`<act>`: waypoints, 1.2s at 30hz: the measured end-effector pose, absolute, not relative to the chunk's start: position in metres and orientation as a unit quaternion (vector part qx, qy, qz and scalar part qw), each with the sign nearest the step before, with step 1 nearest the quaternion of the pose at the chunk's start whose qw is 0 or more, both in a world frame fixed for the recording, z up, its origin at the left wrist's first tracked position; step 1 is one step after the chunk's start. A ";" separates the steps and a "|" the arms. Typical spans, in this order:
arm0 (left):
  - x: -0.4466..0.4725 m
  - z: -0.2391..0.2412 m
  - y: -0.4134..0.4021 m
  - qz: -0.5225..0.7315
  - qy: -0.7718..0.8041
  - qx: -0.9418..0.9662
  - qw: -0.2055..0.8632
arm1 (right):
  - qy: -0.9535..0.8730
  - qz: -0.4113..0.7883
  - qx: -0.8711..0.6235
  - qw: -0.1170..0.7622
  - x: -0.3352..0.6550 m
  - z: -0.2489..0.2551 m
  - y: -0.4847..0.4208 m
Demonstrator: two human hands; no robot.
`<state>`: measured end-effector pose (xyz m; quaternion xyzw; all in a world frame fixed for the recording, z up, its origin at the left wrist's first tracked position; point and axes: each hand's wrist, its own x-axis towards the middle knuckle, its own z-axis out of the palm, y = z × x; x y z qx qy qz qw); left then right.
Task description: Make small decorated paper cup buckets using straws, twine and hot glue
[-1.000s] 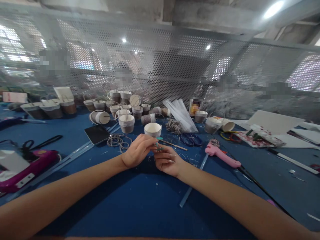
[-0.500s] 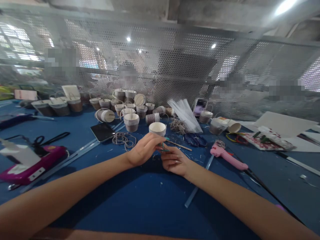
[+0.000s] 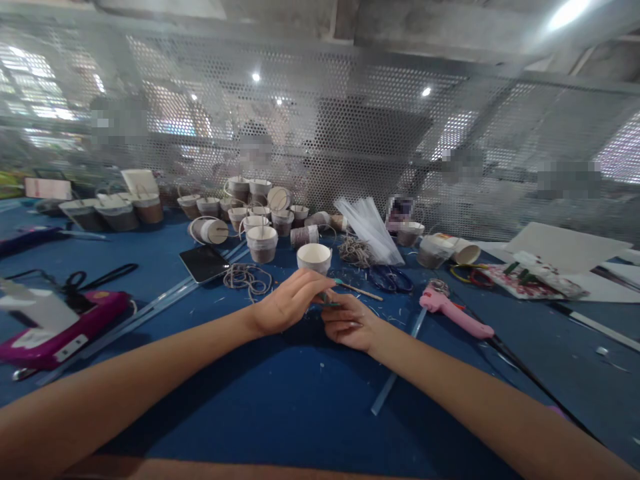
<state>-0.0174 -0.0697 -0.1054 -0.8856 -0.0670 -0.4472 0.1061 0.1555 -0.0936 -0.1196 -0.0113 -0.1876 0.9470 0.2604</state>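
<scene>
My left hand (image 3: 285, 305) and my right hand (image 3: 349, 321) meet over the blue table (image 3: 280, 400), fingertips pinched together on a small green piece (image 3: 327, 300) between them. What the piece is I cannot make out. A white paper cup (image 3: 314, 257) stands just beyond the hands. A thin wooden stick (image 3: 361, 291) lies right behind my right hand. A coil of twine (image 3: 247, 277) lies left of the cup.
Several twine-wrapped cups (image 3: 260, 220) crowd the back by a perforated metal screen (image 3: 320, 133). A phone (image 3: 205, 263), clear plastic sleeves (image 3: 370, 230), scissors (image 3: 391, 279), a pink glue gun (image 3: 455, 315) with its cable, and a magenta glue gun (image 3: 60, 327) lie around.
The view shifted slightly. Both hands stay pinched together on the small green piece, with the fingers closing a little tighter.
</scene>
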 end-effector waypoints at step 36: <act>-0.022 -0.106 -0.066 -0.545 -0.053 -0.787 0.283 | -0.180 0.938 -0.054 0.292 0.146 -0.109 -0.095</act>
